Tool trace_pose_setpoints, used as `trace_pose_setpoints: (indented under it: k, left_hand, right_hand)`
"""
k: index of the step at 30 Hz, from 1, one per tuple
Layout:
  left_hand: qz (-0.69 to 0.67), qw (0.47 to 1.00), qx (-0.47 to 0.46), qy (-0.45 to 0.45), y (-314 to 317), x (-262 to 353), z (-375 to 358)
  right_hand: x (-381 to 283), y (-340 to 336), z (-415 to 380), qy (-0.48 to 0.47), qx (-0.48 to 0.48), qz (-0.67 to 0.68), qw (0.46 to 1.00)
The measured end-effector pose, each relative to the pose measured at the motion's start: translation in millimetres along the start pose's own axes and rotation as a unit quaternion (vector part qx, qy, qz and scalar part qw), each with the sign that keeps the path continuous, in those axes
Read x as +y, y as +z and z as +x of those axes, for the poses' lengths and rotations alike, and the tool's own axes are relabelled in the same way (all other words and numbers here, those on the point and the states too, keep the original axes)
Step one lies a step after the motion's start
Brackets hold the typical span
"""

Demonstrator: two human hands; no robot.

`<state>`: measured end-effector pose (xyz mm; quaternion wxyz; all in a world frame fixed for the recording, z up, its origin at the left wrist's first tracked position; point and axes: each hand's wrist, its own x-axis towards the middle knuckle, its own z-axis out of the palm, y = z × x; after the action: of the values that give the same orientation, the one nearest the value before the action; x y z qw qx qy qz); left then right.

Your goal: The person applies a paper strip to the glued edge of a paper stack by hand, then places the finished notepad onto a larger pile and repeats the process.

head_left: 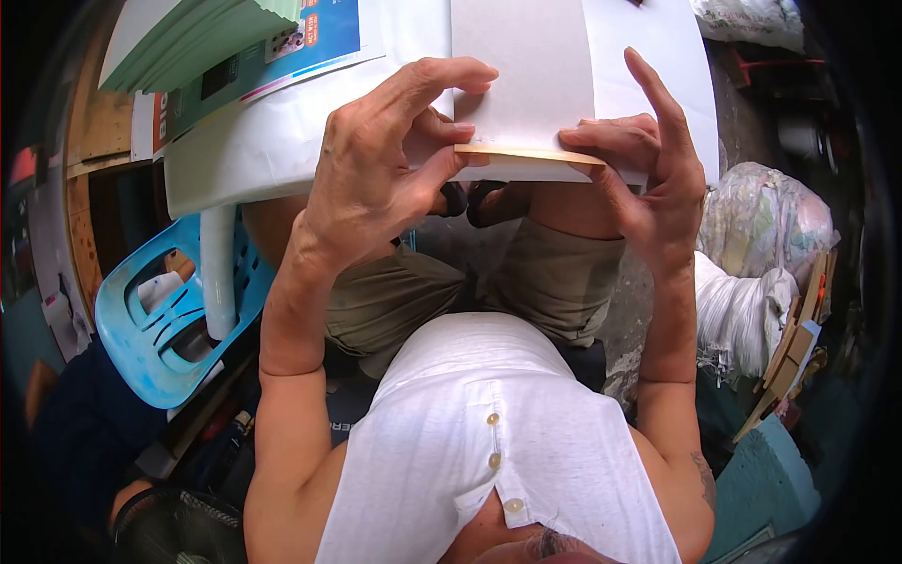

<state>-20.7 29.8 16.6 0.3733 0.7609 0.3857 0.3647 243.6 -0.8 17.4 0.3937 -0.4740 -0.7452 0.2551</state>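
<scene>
A long pale sheet of paper (523,75) runs up the white-covered table (254,155) toward the far edge. Its near end, with a yellowish edge strip, sits at the table's front. My left hand (362,160) pinches the left corner of that end between thumb and fingers, its index finger stretched over the paper. At the right corner, my right hand (662,169) grips the same end, thumb below and bent fingers on top, while one finger points up and away. The end bows slightly between both hands.
Left on the table are a stack of green paper (193,42) and a blue printed sheet (334,33). A light-blue plastic chair (127,291) stands at lower left, near a fan (178,526). At right lie a filled clear bag (766,211), a white sack (742,315) and flat boards (789,352).
</scene>
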Motion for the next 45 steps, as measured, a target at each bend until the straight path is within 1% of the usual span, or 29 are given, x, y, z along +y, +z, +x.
trace_pose_setpoints:
  k: [1,4,7,8,10,11,12,13,15,16,19,24,26,27,30,35,39,42,45]
  left_hand:
    - [0.011,1.000,-0.013,0.015,-3,-1,2]
    - [-0.025,0.998,-0.050,0.019,-9,-11,3]
    - [-0.077,0.995,-0.065,0.003,-19,-12,4]
    - [-0.046,0.996,-0.057,0.049,-21,-11,6]
    - [0.016,0.990,-0.042,0.132,-22,-7,9]
    - [0.050,0.987,-0.040,0.149,-21,-5,11]
    - [0.084,0.982,-0.038,0.165,-20,-2,13]
    - [0.118,0.975,-0.037,0.183,-19,-1,14]
    - [0.121,0.975,-0.064,0.172,-21,0,17]
    - [0.122,0.975,-0.078,0.168,-23,-1,19]
    - [0.110,0.978,-0.103,0.147,-30,-4,26]
    - [0.103,0.978,-0.116,0.142,-33,-10,32]
    - [0.105,0.977,-0.123,0.139,-34,-10,32]
    - [0.105,0.978,-0.128,0.126,-34,-10,32]
    - [0.101,0.980,-0.143,0.094,-33,-8,33]
    - [0.100,0.980,-0.158,0.074,-32,-8,37]
    - [0.111,0.977,-0.158,0.093,-32,-11,39]
    - [0.115,0.977,-0.154,0.097,-30,-13,39]
    - [0.106,0.980,-0.148,0.085,-28,-11,34]
  right_hand:
    - [0,-3,1,-0.004,-0.014,-0.003,1.000]
    - [3,-7,0,0.012,-0.027,0.044,0.999]
    - [13,-16,-3,0.023,-0.068,0.103,0.992]
    - [8,-22,-3,0.022,-0.087,0.148,0.985]
    - [7,-26,3,-0.055,-0.105,0.079,0.990]
    - [6,-27,5,-0.091,-0.113,0.045,0.988]
    - [-2,-24,8,-0.080,-0.096,0.031,0.992]
    - [-6,-22,10,-0.093,-0.101,-0.001,0.991]
    - [-9,-22,17,-0.118,-0.107,-0.069,0.985]
    - [-9,-20,21,-0.128,-0.093,-0.066,0.985]
    - [1,-26,32,-0.154,-0.123,-0.077,0.977]
    - [15,-30,47,-0.162,-0.175,-0.044,0.970]
    - [14,-30,48,-0.132,-0.192,-0.045,0.971]
    - [14,-29,49,-0.116,-0.200,-0.045,0.972]
    - [17,-29,52,-0.125,-0.208,-0.058,0.968]
    - [21,-24,51,-0.125,-0.207,-0.076,0.967]
    - [18,-23,49,-0.093,-0.204,-0.076,0.971]
    - [14,-22,46,-0.101,-0.193,-0.083,0.973]
    - [18,-19,43,-0.148,-0.171,-0.092,0.970]
